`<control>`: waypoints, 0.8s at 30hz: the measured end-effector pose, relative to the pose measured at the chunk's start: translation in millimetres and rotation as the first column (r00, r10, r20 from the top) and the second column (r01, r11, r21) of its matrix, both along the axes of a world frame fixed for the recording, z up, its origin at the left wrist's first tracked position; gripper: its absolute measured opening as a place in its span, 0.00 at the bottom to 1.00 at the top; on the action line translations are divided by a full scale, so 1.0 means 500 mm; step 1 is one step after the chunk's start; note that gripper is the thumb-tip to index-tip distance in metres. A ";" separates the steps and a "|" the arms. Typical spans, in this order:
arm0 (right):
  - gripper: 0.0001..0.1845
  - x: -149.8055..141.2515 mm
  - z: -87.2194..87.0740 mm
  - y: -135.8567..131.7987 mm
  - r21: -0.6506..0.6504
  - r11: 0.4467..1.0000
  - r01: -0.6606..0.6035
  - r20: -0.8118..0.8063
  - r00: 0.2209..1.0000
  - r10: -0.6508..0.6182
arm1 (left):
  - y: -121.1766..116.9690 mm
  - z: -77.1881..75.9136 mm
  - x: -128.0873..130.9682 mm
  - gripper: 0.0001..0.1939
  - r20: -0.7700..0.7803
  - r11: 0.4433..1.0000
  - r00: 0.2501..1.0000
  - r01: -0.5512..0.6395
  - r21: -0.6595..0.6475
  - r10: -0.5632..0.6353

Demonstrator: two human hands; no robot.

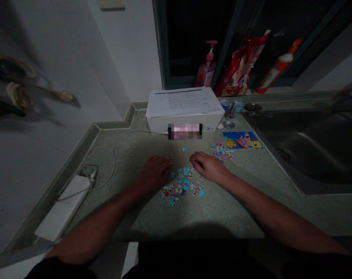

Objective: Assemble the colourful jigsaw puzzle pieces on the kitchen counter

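My left hand (155,172) rests on the counter with its fingers curled. A small reddish jigsaw piece (170,159) is at its thumb and fingertips, seemingly pinched there. Across from it, my right hand (208,166) is also curled, fingers bent inward; whatever they may hold is hidden. Between and below the hands lies a loose pile of jigsaw pieces (184,182), many light blue. One light blue piece (184,148) sits apart, farther back. Beyond my right hand is a second cluster of pieces (222,151), beside a blue cartoon picture card (242,140).
A phone (185,131) leans on a white box (158,124), its cable running left to a white power strip (64,207). Cans (235,109) stand right of the box. A sink (297,182) borders the right side. A pink pump bottle (205,73) and red bag (236,69) stand behind.
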State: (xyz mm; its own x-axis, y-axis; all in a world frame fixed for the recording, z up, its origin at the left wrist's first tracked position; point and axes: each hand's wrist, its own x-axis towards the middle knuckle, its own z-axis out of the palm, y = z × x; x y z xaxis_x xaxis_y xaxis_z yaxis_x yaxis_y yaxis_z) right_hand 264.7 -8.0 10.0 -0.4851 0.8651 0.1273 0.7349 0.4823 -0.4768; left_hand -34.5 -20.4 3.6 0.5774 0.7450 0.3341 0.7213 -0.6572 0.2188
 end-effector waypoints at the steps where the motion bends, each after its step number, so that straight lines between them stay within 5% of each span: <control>1: 0.12 0.000 0.000 0.000 -0.002 1.000 0.002 0.002 1.000 -0.002 | 0.000 0.000 0.000 0.10 -0.001 1.000 1.000 0.000 -0.001 0.000; 24: 0.11 0.000 -0.006 0.001 0.026 1.000 -0.007 0.014 1.000 0.007 | 0.000 -0.001 0.001 0.10 0.008 1.000 1.000 -0.006 -0.006 0.006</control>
State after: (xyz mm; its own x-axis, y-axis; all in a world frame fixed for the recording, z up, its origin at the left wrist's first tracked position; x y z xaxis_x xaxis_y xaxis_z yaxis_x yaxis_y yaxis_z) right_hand 264.6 -7.2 7.1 -0.4931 0.8582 0.1431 0.7378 0.4996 -0.4540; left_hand -33.9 -20.3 3.3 0.5698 0.7505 0.3347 0.7236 -0.6513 0.2284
